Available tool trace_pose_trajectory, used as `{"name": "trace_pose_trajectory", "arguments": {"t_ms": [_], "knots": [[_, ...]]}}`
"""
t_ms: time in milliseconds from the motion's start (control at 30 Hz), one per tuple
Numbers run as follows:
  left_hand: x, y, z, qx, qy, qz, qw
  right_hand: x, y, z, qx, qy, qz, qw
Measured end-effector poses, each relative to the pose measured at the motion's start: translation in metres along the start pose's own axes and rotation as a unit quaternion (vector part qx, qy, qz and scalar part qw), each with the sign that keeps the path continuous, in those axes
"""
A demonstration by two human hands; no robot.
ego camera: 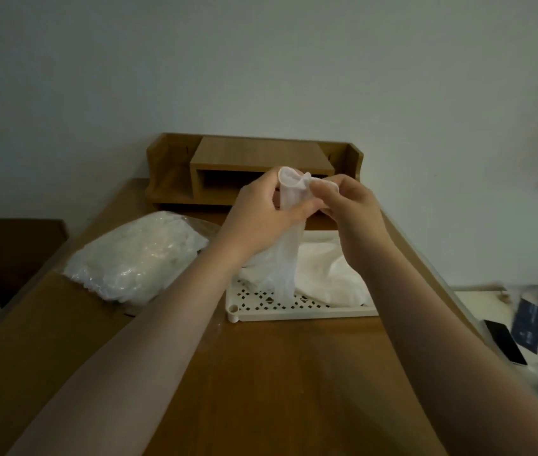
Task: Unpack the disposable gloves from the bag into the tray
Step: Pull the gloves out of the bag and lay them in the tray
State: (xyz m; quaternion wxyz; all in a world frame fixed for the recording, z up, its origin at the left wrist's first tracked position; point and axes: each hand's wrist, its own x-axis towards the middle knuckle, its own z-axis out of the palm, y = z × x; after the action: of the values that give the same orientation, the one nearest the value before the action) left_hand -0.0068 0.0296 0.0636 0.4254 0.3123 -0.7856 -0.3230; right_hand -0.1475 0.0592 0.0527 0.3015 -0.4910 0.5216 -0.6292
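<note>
A translucent white disposable glove (282, 261) hangs from both my hands above the tray. My left hand (261, 212) grips its cuff from the left, and my right hand (348, 205) pinches the cuff's rim from the right. Below lies the cream perforated tray (261, 307) on the wooden desk, with a pile of white gloves (330, 274) in it. The clear plastic bag (136, 258), full of white gloves, lies on the desk to the left of the tray.
A wooden desk organiser (254, 159) stands against the wall behind my hands. To the right, a lower white surface holds a black phone (504, 340), a dark card and plastic wrapping. A dark piece of furniture (7, 248) sits at the left.
</note>
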Motion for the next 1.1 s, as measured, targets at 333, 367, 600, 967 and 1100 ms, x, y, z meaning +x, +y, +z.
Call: {"name": "trace_pose_trajectory", "arguments": {"t_ms": [333,367,600,967,1100], "knots": [[0.024,0.014,0.025,-0.159,0.044,-0.084,0.983,0.009,0.000,-0.042,0.100,-0.110,0.084,0.985],[0.025,0.017,0.027,-0.176,0.051,-0.090,0.979,0.008,0.001,-0.044,0.079,-0.140,0.089,0.983],[0.029,0.003,0.030,-0.269,0.127,-0.198,0.934,0.006,0.013,-0.065,-0.057,-0.152,0.126,0.979],[0.007,-0.041,0.030,-0.298,-0.068,-0.322,0.896,0.010,0.022,-0.072,-0.236,-0.186,0.128,0.945],[0.012,-0.049,0.044,-0.195,-0.027,-0.335,0.922,0.018,0.028,-0.078,-0.310,-0.218,0.148,0.913]]}}
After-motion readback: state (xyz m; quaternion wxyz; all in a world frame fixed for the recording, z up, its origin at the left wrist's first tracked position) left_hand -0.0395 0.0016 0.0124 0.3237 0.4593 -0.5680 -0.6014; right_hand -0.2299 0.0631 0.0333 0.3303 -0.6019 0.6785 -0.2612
